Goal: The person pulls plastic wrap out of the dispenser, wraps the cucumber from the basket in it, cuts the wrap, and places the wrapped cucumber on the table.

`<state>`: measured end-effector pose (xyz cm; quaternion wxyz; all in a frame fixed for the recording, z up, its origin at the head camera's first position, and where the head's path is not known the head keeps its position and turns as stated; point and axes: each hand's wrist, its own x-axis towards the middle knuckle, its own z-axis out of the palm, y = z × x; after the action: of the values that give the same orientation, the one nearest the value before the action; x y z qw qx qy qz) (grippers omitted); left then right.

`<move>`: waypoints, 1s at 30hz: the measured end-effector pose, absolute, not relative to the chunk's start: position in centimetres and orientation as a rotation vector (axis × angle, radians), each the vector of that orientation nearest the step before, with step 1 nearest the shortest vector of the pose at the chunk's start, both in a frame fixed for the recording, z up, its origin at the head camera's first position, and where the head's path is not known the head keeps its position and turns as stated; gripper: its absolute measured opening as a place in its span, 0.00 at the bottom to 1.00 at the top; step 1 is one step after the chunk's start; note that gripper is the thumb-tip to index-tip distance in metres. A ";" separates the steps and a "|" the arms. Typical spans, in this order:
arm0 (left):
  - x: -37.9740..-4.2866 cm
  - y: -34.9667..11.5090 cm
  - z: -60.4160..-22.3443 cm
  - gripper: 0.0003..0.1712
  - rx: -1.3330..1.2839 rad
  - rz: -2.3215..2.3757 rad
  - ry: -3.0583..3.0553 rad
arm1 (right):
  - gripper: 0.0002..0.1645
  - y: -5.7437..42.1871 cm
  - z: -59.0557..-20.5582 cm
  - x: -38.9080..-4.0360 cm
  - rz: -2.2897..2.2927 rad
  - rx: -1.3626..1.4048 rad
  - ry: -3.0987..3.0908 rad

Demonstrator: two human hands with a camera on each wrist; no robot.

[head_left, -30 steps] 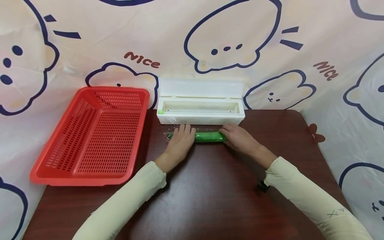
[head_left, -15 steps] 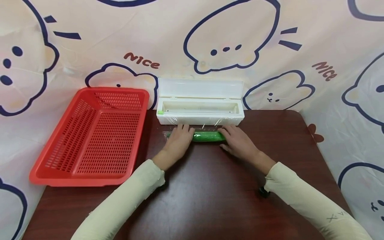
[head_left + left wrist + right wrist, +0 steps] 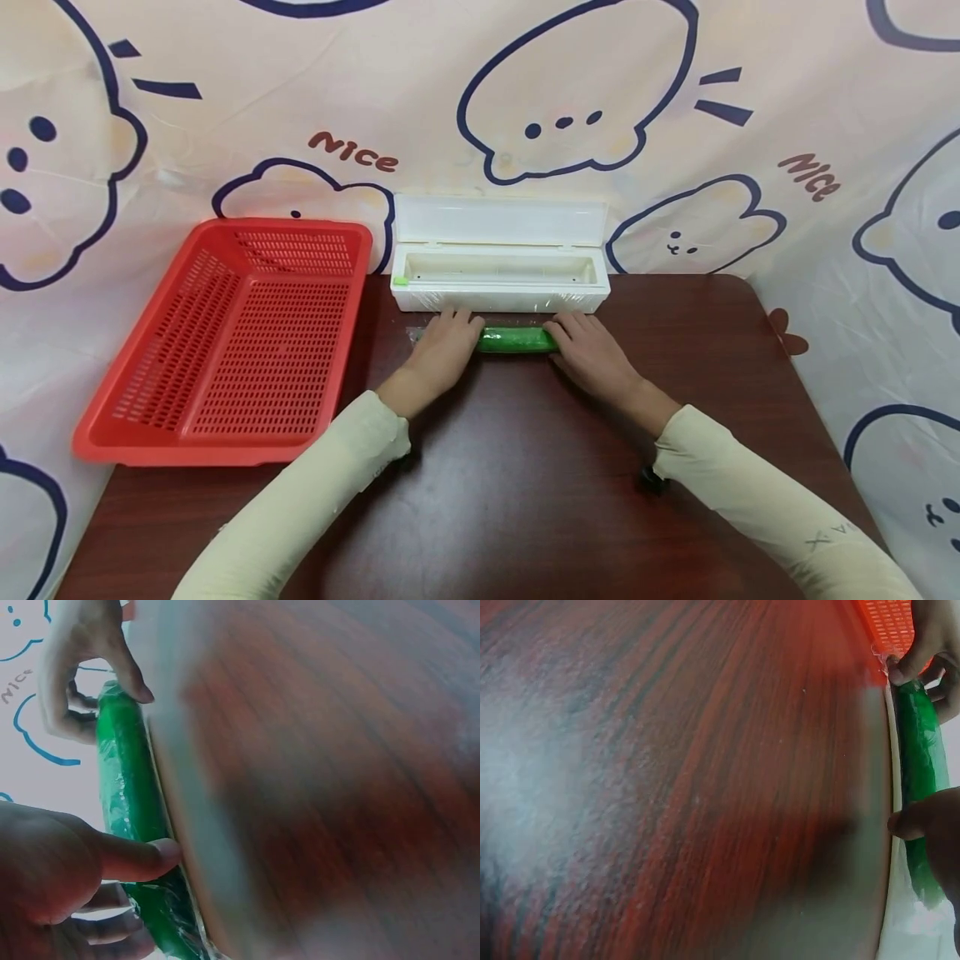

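A green cucumber point(image 3: 516, 339), wrapped in shiny cling film, lies crosswise on the table just in front of a white cling film dispenser point(image 3: 501, 299). My left hand point(image 3: 446, 348) grips it toward its left end, thumb on the near side and fingers over the far side. Toward the other end, my right hand point(image 3: 594, 352) holds it the same way. Clear film point(image 3: 414, 335) sticks out past the left end. In the left wrist view the cucumber point(image 3: 124, 772) shows between both hands, its film wrinkled. Its right end point(image 3: 928, 892) shows below my right thumb in the right wrist view.
The dispenser's lid point(image 3: 501, 220) stands raised against the patterned backdrop, and a green tab point(image 3: 401, 282) sits at its left corner. A red plastic basket point(image 3: 333, 417) occupies the table's left side. A small black object point(image 3: 652, 479) shows beneath the right sleeve.
Both hands and the cucumber have shifted slightly left. My right thumb, held off the cucumber half a second ago, is back against it. Film in front of the dispenser catches the light differently.
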<state>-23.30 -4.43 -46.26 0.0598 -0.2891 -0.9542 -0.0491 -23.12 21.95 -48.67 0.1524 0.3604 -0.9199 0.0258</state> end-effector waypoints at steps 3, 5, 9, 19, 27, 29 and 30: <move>-23.4 -4.5 -46.1 0.15 -0.883 -0.148 -2.896 | 0.24 21.7 -48.6 -23.2 0.051 1.026 -2.615; -23.4 -4.6 -46.0 0.14 -0.885 -0.146 -2.899 | 0.23 21.5 -48.6 -23.2 0.045 1.026 -2.610; -23.3 -4.6 -45.7 0.14 -0.877 -0.117 -2.896 | 0.23 21.3 -48.4 -23.4 0.047 1.030 -2.614; -22.1 -3.6 -45.7 0.24 -0.859 -0.058 -2.840 | 0.28 20.9 -47.8 -23.7 0.067 1.037 -2.666; -22.2 -3.0 -47.2 0.18 -0.849 0.011 -2.743 | 0.27 21.1 -46.8 -24.3 0.164 1.070 -2.727; -22.4 -2.9 -47.7 0.19 -0.835 0.045 -2.709 | 0.26 21.2 -46.5 -24.5 0.181 1.077 -2.753; -22.5 -2.8 -48.0 0.19 -0.829 0.068 -2.690 | 0.26 21.2 -46.5 -24.6 0.182 1.079 -2.769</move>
<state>-22.47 -2.80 -48.00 0.1622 -0.2904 -0.9428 0.0237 -24.58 21.19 -46.45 0.0820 0.3613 -0.9268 0.0608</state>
